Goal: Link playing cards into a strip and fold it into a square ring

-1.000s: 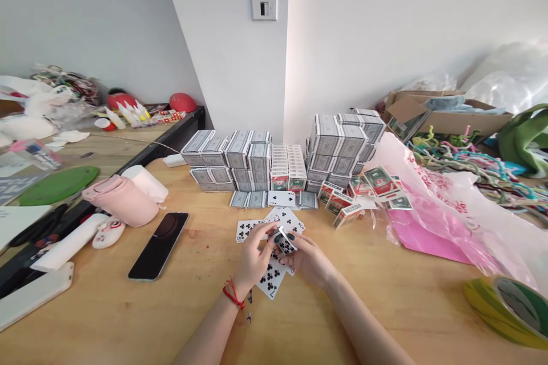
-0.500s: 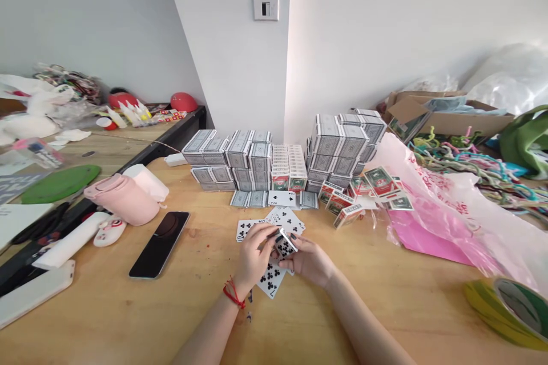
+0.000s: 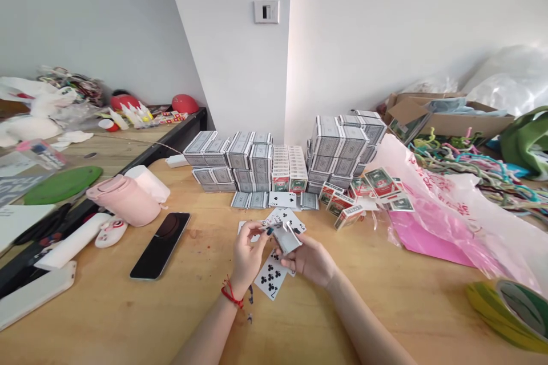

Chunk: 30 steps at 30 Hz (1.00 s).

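One two of spades (image 3: pixel 282 199) lies face up on the bench (image 3: pixel 205 313). Nearer the person than that two of spades, two bare hands meet. The right hand (image 3: pixel 314 261) is curled, thumb and fingers closed around one packet of cards (image 3: pixel 289 244). The left hand (image 3: pixel 247 255) is half closed, its thumb and fingers drawn together at the packet's left edge; whether they pinch a card cannot be told. One red bracelet (image 3: pixel 232 293) circles the left wrist.

Below the packet, nearer the person than the two of spades, one seven of clubs (image 3: pixel 270 280) lies face up. More face-up cards (image 3: pixel 287 218) spread between the hands and the two of spades, too covered to count.

Two small grey-backed piles (image 3: pixel 249 200) sit left of the two of spades, one more (image 3: pixel 309 201) right of it. Just beyond it stand two columns of boxed decks (image 3: pixel 289 174), flanked by two groups of grey-backed blocks, one on the left (image 3: pixel 235 162) and one on the right (image 3: pixel 342 148).

Right of the two of spades lie at least six loose card boxes (image 3: pixel 349 217) and, farther off, one roll of tape (image 3: pixel 483 311). Left of it lies one phone (image 3: pixel 160 246), with one pink bottle (image 3: pixel 126 201) beyond.
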Each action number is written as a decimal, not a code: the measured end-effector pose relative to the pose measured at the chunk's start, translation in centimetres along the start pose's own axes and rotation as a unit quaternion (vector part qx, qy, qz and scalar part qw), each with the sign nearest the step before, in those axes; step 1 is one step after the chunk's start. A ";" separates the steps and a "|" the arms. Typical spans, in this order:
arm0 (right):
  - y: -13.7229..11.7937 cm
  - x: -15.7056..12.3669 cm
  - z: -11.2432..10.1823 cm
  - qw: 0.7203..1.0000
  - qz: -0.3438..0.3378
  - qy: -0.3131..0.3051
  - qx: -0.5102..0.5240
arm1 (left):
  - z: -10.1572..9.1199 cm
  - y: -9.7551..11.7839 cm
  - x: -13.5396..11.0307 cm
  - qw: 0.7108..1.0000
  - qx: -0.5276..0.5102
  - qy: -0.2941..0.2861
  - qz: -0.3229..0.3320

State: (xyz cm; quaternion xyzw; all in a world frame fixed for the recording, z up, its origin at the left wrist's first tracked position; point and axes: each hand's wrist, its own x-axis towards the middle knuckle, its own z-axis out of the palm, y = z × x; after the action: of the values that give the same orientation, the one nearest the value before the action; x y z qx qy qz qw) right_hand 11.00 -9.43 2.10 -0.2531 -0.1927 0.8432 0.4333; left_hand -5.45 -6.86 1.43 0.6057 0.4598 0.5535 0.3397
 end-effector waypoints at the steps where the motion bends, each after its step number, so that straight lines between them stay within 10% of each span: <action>1: -0.1 0.0 0.0 1.000 -0.011 0.007 -0.005 | -0.1 0.0 0.1 1.000 0.008 0.007 0.004; 13: 0.9 0.9 -0.4 0.948 -0.191 0.149 -0.205 | 0.4 1.6 -0.6 0.961 0.162 -0.188 0.121; 24: 0.5 0.8 0.1 0.933 -0.192 0.172 -0.253 | 0.7 0.8 -0.6 0.981 0.113 -0.156 0.017; 30: 0.6 0.8 0.1 0.918 -0.218 0.185 -0.274 | 0.6 1.4 -0.2 0.973 0.160 -0.153 0.069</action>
State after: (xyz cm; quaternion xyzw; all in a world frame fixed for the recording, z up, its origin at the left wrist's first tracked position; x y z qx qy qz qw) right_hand 10.20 -9.09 1.61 -0.4656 -0.3828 0.5801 0.5479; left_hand -4.65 -7.47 2.52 0.7600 0.4420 0.3953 0.2661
